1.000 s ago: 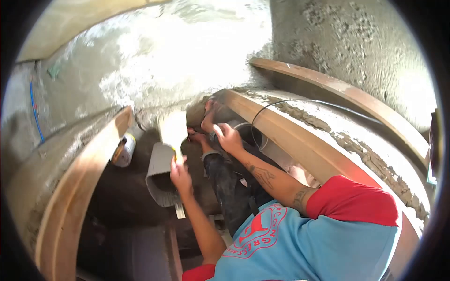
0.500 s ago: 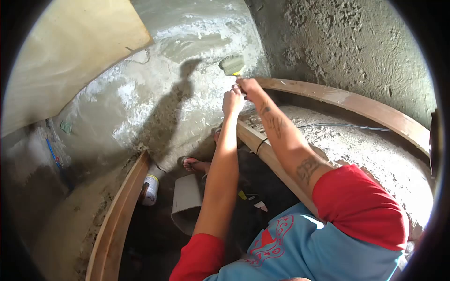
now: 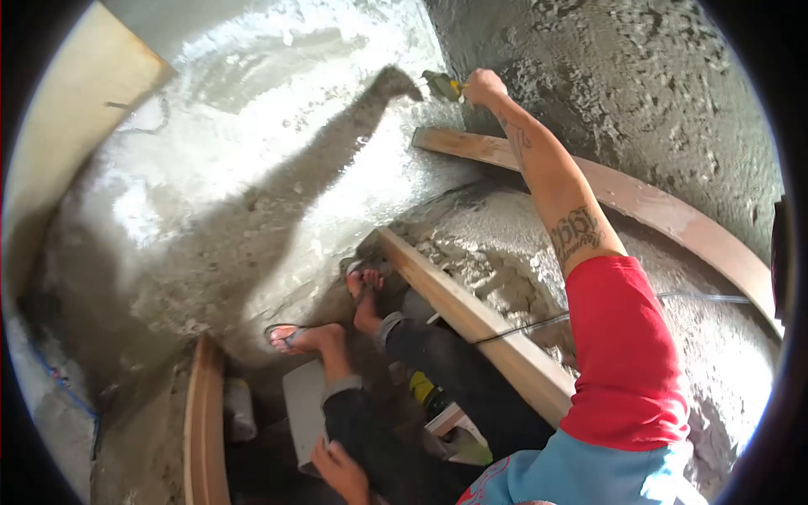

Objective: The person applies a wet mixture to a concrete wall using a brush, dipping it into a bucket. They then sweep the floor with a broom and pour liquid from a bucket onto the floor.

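My right hand [image 3: 486, 86] is closed round the handle of a small trowel [image 3: 443, 86] with a grey-green blade and some yellow near the handle. The blade is at the plastered wall [image 3: 252, 126], close to the corner; whether it touches cannot be told. Low in the view, my left hand [image 3: 341, 470] is open and holds nothing I can see. It lies near my leg and beside a pale box-like container [image 3: 303, 400]. My right arm's shadow falls across the bright plaster.
A curved wooden board [image 3: 623, 189] runs along the rough right wall [image 3: 606, 76]. A straight timber beam [image 3: 480, 320] with a dark cable stands at my right; another board [image 3: 204, 421] is at the left. A pale panel [image 3: 76, 109] hangs upper left.
My right hand has moved up and right with the trowel, towards the corner. My left hand has left the trowel and dropped to my leg. The view has shifted, showing both feet.
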The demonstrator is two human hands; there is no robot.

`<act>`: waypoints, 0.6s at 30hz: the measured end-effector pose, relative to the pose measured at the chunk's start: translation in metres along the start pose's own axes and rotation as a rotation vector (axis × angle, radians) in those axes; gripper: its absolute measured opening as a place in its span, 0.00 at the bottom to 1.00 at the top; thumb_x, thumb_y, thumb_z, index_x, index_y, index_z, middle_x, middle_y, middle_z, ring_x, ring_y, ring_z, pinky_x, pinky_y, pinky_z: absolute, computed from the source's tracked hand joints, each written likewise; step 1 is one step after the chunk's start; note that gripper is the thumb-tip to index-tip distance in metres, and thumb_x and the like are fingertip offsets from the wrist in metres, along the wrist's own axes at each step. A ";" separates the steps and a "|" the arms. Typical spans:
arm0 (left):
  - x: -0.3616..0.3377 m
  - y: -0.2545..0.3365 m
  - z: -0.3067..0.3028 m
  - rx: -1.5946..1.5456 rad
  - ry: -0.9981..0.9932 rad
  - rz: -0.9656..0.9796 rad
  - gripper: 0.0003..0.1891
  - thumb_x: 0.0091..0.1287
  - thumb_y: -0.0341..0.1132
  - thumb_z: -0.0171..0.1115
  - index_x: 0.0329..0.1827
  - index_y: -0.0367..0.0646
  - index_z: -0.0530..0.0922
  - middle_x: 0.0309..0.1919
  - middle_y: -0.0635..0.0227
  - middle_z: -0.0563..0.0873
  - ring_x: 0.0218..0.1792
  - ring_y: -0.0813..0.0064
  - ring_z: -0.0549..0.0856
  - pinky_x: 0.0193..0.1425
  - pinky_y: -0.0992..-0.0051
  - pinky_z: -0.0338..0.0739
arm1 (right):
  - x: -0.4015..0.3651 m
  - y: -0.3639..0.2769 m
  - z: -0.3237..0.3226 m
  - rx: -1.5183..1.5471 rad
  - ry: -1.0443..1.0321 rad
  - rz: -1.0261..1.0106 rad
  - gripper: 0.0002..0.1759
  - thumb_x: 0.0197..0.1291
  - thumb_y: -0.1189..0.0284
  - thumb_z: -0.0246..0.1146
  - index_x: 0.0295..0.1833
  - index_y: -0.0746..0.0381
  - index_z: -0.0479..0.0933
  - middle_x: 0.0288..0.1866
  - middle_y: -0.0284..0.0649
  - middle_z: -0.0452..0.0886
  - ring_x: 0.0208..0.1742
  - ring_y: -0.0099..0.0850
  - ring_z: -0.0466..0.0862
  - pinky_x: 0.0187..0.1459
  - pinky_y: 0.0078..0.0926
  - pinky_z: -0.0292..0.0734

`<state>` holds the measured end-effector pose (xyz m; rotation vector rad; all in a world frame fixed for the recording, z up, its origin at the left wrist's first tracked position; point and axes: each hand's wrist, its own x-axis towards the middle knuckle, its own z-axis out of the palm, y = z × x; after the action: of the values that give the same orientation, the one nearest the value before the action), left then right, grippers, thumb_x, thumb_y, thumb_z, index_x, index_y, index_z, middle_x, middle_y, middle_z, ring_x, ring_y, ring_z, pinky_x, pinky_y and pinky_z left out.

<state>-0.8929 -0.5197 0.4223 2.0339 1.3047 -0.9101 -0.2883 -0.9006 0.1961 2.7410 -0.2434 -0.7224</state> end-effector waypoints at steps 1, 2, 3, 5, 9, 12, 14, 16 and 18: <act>0.001 -0.008 0.001 -0.053 0.006 -0.010 0.21 0.67 0.38 0.51 0.57 0.30 0.70 0.53 0.46 0.73 0.54 0.50 0.73 0.59 0.59 0.66 | 0.010 -0.001 0.009 -0.032 -0.013 -0.001 0.16 0.49 0.67 0.59 0.41 0.66 0.82 0.42 0.51 0.83 0.46 0.41 0.83 0.46 0.34 0.79; 0.004 -0.009 -0.002 -0.105 0.015 -0.023 0.20 0.68 0.36 0.50 0.58 0.30 0.69 0.54 0.47 0.73 0.55 0.53 0.73 0.59 0.62 0.66 | 0.018 -0.004 0.018 -0.034 -0.024 0.023 0.17 0.49 0.68 0.59 0.42 0.66 0.81 0.44 0.52 0.82 0.49 0.43 0.82 0.48 0.35 0.78; 0.009 0.004 -0.008 -0.113 -0.006 -0.040 0.20 0.68 0.36 0.50 0.58 0.30 0.69 0.54 0.47 0.73 0.55 0.53 0.73 0.59 0.62 0.66 | 0.029 -0.006 0.030 -0.031 -0.028 0.045 0.17 0.49 0.69 0.60 0.44 0.67 0.80 0.47 0.53 0.81 0.52 0.45 0.80 0.50 0.36 0.77; 0.016 0.036 -0.021 -0.047 0.027 0.003 0.21 0.69 0.43 0.52 0.55 0.33 0.74 0.53 0.45 0.75 0.55 0.50 0.73 0.61 0.58 0.64 | 0.055 -0.007 0.067 -0.014 0.029 0.053 0.17 0.49 0.70 0.60 0.44 0.67 0.80 0.47 0.53 0.81 0.52 0.45 0.81 0.50 0.36 0.77; 0.024 0.054 -0.017 -0.039 0.011 0.003 0.19 0.70 0.40 0.51 0.53 0.31 0.74 0.49 0.46 0.76 0.52 0.50 0.74 0.59 0.59 0.66 | 0.079 -0.033 0.166 0.084 0.034 0.115 0.14 0.53 0.69 0.58 0.43 0.64 0.81 0.46 0.50 0.82 0.48 0.44 0.82 0.46 0.35 0.79; 0.028 0.066 -0.018 -0.017 0.017 0.080 0.20 0.70 0.41 0.50 0.53 0.31 0.74 0.49 0.46 0.76 0.52 0.51 0.74 0.59 0.60 0.66 | 0.011 -0.120 0.164 0.248 -0.124 0.232 0.15 0.57 0.65 0.59 0.47 0.62 0.80 0.49 0.45 0.81 0.50 0.36 0.83 0.48 0.29 0.79; 0.032 0.072 -0.018 0.068 0.029 0.151 0.20 0.71 0.41 0.49 0.54 0.31 0.74 0.50 0.47 0.75 0.53 0.51 0.74 0.59 0.60 0.67 | -0.027 -0.144 0.171 0.172 -0.052 0.028 0.16 0.56 0.69 0.58 0.47 0.64 0.80 0.49 0.50 0.80 0.51 0.41 0.82 0.51 0.32 0.78; 0.032 0.073 -0.023 0.119 0.050 0.166 0.20 0.71 0.41 0.49 0.54 0.31 0.74 0.51 0.47 0.75 0.53 0.51 0.74 0.59 0.59 0.67 | -0.053 -0.137 0.139 0.128 -0.195 -0.157 0.16 0.57 0.70 0.55 0.46 0.67 0.79 0.49 0.53 0.79 0.52 0.45 0.80 0.53 0.34 0.76; 0.034 0.075 -0.024 0.155 0.083 0.171 0.20 0.71 0.42 0.48 0.54 0.32 0.74 0.52 0.47 0.74 0.54 0.50 0.73 0.60 0.59 0.66 | -0.037 -0.113 0.113 -0.025 -0.151 -0.220 0.17 0.59 0.68 0.53 0.43 0.70 0.79 0.43 0.55 0.81 0.46 0.46 0.83 0.47 0.34 0.79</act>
<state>-0.8082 -0.5113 0.4176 2.2855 1.1113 -0.8792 -0.3671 -0.8124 0.0819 2.7186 0.0370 -0.9853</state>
